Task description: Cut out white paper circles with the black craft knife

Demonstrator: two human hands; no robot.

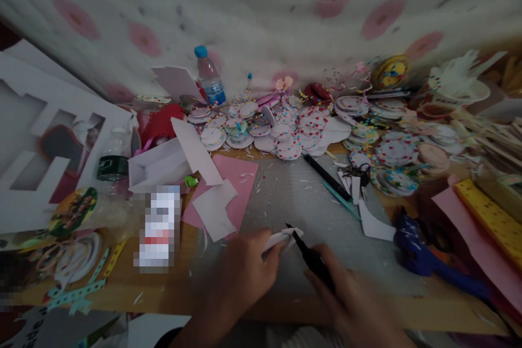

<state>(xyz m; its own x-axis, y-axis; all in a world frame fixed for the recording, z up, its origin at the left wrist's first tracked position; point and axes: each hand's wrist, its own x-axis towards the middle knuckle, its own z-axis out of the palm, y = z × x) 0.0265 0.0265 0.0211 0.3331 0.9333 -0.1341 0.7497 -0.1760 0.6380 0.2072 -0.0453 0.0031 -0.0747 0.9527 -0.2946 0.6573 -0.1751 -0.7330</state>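
Note:
My left hand (255, 261) is closed around a small folded piece of white card (279, 237), its fingers pinching it above the near part of the grey cutting mat (281, 196). In my right hand (342, 288) is a black craft knife (316, 263). The knife's tip meets the far end of the card, and a dark point shows just past the card's edge. Thin white paper shavings lie scattered over the mat. A pink sheet (240, 174) with a cut white card scrap (216, 209) on it lies left of the mat's middle.
Decorated round discs (287, 130) are piled along the back, near a blue-capped bottle (212, 81). A black pen-like tool (328, 176) and keys (354, 176) lie on the mat's right. Further right is a blue glue gun (416, 244). An open white box (159, 166) stands left.

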